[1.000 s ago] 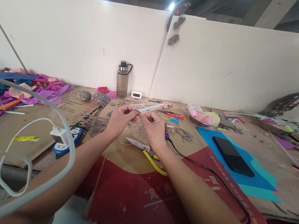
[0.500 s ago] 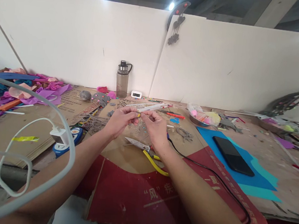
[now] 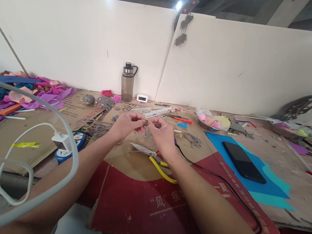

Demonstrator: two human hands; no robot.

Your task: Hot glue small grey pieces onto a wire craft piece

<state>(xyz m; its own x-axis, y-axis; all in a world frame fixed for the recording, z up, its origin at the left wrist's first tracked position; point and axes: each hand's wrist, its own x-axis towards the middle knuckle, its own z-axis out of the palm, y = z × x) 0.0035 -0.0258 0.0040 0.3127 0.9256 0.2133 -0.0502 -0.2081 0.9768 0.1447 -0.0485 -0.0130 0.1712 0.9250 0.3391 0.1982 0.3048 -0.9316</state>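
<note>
Both hands meet above the middle of the cardboard, fingertips nearly touching. My left hand (image 3: 127, 126) is closed in a pinch on a tiny yellowish piece (image 3: 145, 123), mostly hidden by the fingers. From the other side, my right hand (image 3: 160, 132) pinches at the same piece with thumb and forefinger. Just below the hands lie scissors (image 3: 145, 151) with pointed blades, beside yellow-handled pliers (image 3: 164, 172) partly behind the right forearm. White rulers or strips (image 3: 159, 112) lie behind the fingertips.
A bottle (image 3: 127, 84) and small digital clock (image 3: 142, 98) stand at the back. Blue sheets (image 3: 225, 146) bear a black phone (image 3: 243, 162) at right. A black cable (image 3: 217, 173) runs over red cardboard. At left are a tape measure (image 3: 78, 142), white cable (image 3: 75, 164) and coloured scraps (image 3: 43, 96).
The fingertips have shifted slightly, and less of the small yellow piece shows between them. Both hands stay in nearly the same place.
</note>
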